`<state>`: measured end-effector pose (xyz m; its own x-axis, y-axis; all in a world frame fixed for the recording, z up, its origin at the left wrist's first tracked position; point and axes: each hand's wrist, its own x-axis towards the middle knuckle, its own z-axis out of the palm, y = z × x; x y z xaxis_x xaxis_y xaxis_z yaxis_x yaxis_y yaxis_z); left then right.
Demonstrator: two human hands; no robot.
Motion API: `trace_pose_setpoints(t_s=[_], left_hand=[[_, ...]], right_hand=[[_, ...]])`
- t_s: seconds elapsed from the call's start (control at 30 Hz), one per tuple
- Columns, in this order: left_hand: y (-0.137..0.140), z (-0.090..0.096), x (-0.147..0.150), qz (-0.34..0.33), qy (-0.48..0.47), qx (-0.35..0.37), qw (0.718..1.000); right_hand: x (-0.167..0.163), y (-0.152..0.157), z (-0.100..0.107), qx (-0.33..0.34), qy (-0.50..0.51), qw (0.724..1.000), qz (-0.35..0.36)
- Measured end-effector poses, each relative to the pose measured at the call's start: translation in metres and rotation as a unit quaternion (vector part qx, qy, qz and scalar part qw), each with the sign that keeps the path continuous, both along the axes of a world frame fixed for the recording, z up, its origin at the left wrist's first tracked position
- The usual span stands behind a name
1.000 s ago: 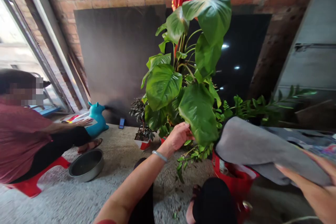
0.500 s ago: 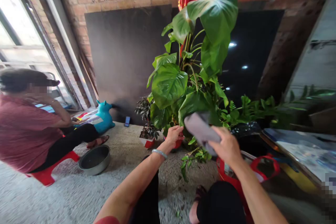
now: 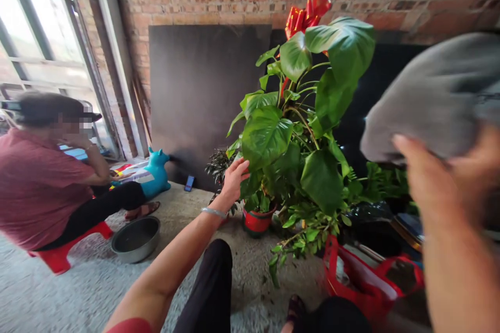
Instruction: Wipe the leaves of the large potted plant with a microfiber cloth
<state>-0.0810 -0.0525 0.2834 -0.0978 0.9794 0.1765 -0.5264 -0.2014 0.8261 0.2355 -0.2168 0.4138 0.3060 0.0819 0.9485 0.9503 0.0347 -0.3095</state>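
Note:
A tall potted plant (image 3: 267, 132) with large heart-shaped green leaves stands in front of me, its red pot (image 3: 258, 221) on the floor. At the edge of its lower left leaves is my left hand (image 3: 235, 179), with a pale bangle on the wrist and the fingers stretched out. Whether the fingertips touch a leaf I cannot tell. My right hand (image 3: 441, 182), partly blurred, is raised at the right and grips a grey cloth (image 3: 425, 93), held apart from the plant.
A red bag (image 3: 351, 281) sits by my feet at the right. On the left, a person (image 3: 42, 182) sits on a red stool (image 3: 58, 260) beside a grey basin (image 3: 136, 239). A blue animal toy (image 3: 156, 171) and a phone (image 3: 189, 183) are near the dark board (image 3: 203, 93).
My right hand has carried the cloth from the lower leaves up and to the right, closer to the camera. My left hand has moved up and left to the leaf edge.

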Motion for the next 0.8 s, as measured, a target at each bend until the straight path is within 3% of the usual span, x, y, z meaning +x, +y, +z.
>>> trace_pose_setpoints(t_s=[0.07, 0.17, 0.23, 0.3, 0.37, 0.47, 0.57, 0.63, 0.7, 0.8], left_hand=[[0.001, 0.005, 0.011, -0.021, 0.018, -0.024, 0.999], [-0.001, -0.003, 0.019, -0.042, 0.030, -0.030, 0.998], [-0.003, -0.011, 0.017, -0.043, 0.028, -0.029, 0.998], [-0.004, -0.017, 0.013, -0.040, 0.029, -0.040, 0.998], [-0.006, -0.020, 0.010, -0.039, 0.031, -0.059, 0.997], [-0.011, -0.019, 0.013, -0.052, 0.032, -0.071, 0.996], [-0.019, -0.018, 0.023, -0.073, 0.038, -0.071, 0.994], [-0.022, -0.019, 0.030, -0.087, 0.044, -0.066, 0.993], [-0.023, -0.022, 0.033, -0.084, 0.051, -0.058, 0.993], [-0.019, -0.026, 0.024, -0.045, 0.058, -0.042, 0.996]], right_hand=[[-0.049, 0.029, 0.011, -0.055, -0.073, 0.994, 0.059], [-0.102, 0.039, -0.018, -0.224, -0.175, 0.935, 0.214], [-0.106, 0.023, -0.049, -0.292, -0.177, 0.897, 0.279], [-0.085, 0.000, -0.067, -0.321, -0.151, 0.887, 0.296], [-0.056, -0.022, -0.061, -0.297, -0.116, 0.911, 0.262], [-0.028, -0.032, -0.015, -0.159, -0.056, 0.977, 0.131], [-0.040, -0.010, 0.029, -0.047, -0.047, 0.997, 0.049], [-0.068, 0.012, 0.034, -0.077, -0.088, 0.992, 0.057], [-0.098, 0.028, 0.011, -0.170, -0.145, 0.970, 0.097], [-0.122, 0.025, -0.055, -0.296, -0.198, 0.915, 0.191]])
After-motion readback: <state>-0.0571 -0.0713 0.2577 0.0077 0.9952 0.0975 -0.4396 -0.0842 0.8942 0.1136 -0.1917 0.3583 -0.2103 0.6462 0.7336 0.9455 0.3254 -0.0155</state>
